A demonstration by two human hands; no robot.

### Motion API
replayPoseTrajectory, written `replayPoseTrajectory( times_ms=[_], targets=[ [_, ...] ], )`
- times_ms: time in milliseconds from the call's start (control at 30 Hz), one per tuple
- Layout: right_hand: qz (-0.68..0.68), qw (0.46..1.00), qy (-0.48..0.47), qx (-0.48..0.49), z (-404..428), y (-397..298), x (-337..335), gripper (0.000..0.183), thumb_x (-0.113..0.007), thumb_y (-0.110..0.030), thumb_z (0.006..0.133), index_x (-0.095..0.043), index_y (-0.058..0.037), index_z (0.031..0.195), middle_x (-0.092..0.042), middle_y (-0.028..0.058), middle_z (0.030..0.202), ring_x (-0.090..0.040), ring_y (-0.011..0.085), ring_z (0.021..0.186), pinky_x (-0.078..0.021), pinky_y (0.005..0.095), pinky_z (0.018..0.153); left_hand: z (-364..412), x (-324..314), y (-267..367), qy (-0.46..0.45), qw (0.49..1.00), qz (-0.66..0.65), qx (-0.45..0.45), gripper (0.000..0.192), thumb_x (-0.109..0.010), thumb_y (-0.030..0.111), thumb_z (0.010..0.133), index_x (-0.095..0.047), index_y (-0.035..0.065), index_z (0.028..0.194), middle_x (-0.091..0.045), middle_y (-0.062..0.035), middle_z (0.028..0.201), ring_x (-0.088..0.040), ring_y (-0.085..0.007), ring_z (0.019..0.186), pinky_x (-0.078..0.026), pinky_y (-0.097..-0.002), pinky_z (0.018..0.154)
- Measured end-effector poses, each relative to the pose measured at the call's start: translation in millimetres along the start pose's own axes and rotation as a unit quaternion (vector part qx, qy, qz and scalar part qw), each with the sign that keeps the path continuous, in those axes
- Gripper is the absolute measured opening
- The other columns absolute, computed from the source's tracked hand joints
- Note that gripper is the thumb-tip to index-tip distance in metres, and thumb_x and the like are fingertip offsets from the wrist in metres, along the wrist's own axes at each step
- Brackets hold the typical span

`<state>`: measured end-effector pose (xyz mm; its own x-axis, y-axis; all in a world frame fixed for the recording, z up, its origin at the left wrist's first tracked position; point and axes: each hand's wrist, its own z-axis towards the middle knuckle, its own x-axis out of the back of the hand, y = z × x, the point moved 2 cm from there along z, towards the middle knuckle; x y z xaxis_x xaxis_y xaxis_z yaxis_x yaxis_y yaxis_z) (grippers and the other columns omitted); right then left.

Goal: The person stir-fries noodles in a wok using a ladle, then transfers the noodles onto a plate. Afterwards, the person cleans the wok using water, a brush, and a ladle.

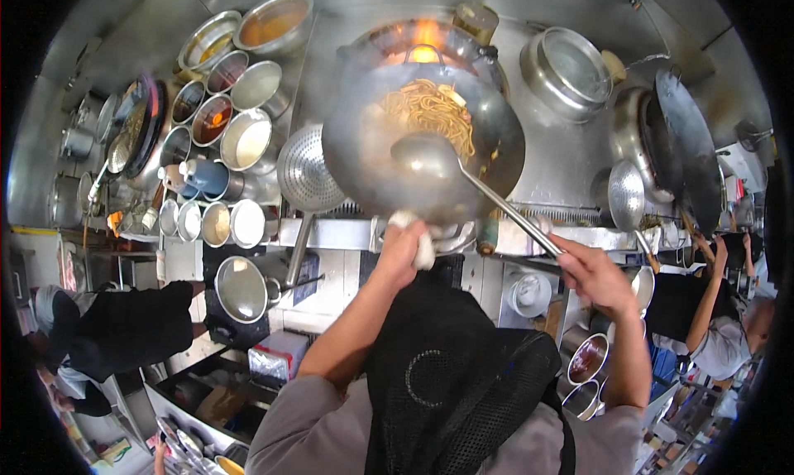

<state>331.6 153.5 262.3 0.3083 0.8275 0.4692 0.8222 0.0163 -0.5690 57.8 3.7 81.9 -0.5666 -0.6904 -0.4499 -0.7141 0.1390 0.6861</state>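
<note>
A large dark wok [356,171] sits tilted over a burner, with steam rising from it. Noodles [431,106] with pale pieces among them lie toward its far side. My left hand [399,254] grips a white cloth [425,251] at the wok's near rim; the handle beneath is hidden. My right hand [598,273] is closed around the long handle of a steel ladle [425,155]. The ladle's bowl is over the wok, just short of the noodles, its rounded back facing up. Orange flame [425,34] shows behind the far rim.
Left of the wok rests a perforated strainer [310,164], beyond it steel seasoning containers [247,141] and squeeze bottles [201,176]. At right stand a steel pot [570,71], another strainer [626,189] and a second wok [688,140]. Co-workers [124,320] [713,320] stand on both sides.
</note>
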Motion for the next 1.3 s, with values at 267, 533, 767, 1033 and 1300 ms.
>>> replayPoseTrajectory(
  times_ms=[267,533,767,1033,1300],
  targets=[
    [-0.171,0.964,0.104,0.177,66.3,13.8,-33.6,0.042,-0.059,-0.027,0.105,-0.060,-0.0088,0.142,-0.070,0.0283,0.109,-0.071,0.0413,0.091,-0.0540,0.0447,0.085,62.8,44.6,-84.8,-0.007,0.999,0.033,-0.014,0.024,-0.057,0.013,0.102,-0.048,0.0099,0.125,-0.064,-0.0144,0.110,-0.069,-0.0260,0.079,-0.060,-0.0371,0.060],
    [-0.172,0.984,-0.052,-0.004,13.6,-60.3,36.0,0.043,-0.061,-0.027,0.104,-0.060,-0.0107,0.143,-0.073,0.0257,0.107,-0.074,0.0403,0.091,-0.0548,0.0467,0.084,26.3,-18.3,45.6,-0.019,0.996,-0.036,0.081,0.017,-0.057,0.013,0.098,-0.054,0.0013,0.111,-0.068,-0.0175,0.096,-0.071,-0.0295,0.078,-0.058,-0.0373,0.058],
    [-0.220,0.947,0.109,0.205,39.1,15.6,-14.8,0.040,-0.065,-0.024,0.101,-0.064,-0.0142,0.140,-0.073,0.0260,0.099,-0.072,0.0424,0.087,-0.0550,0.0473,0.081,2.8,33.6,-40.4,-0.014,0.997,0.062,0.045,0.047,-0.055,-0.001,0.092,-0.048,0.0087,0.138,-0.064,-0.0115,0.116,-0.070,-0.0246,0.093,-0.061,-0.0407,0.064],
    [-0.266,0.928,0.113,0.236,97.3,-9.1,24.3,0.042,-0.057,-0.028,0.105,-0.060,-0.0146,0.144,-0.069,0.0226,0.078,-0.067,0.0355,0.066,-0.0537,0.0471,0.072,53.4,-14.6,28.8,-0.019,0.995,0.045,0.091,0.020,-0.052,0.018,0.104,-0.053,0.0058,0.119,-0.070,-0.0162,0.107,-0.073,-0.0286,0.082,-0.058,-0.0372,0.057],
    [-0.040,0.911,0.300,0.280,109.9,47.7,-73.4,0.043,-0.069,-0.017,0.098,-0.062,-0.0101,0.141,-0.072,0.0273,0.103,-0.073,0.0398,0.084,-0.0565,0.0435,0.075,36.9,41.2,-42.1,-0.003,0.994,0.101,0.049,0.029,-0.067,0.011,0.094,-0.053,0.0064,0.120,-0.065,-0.0115,0.106,-0.070,-0.0255,0.080,-0.060,-0.0373,0.058]
  ],
)
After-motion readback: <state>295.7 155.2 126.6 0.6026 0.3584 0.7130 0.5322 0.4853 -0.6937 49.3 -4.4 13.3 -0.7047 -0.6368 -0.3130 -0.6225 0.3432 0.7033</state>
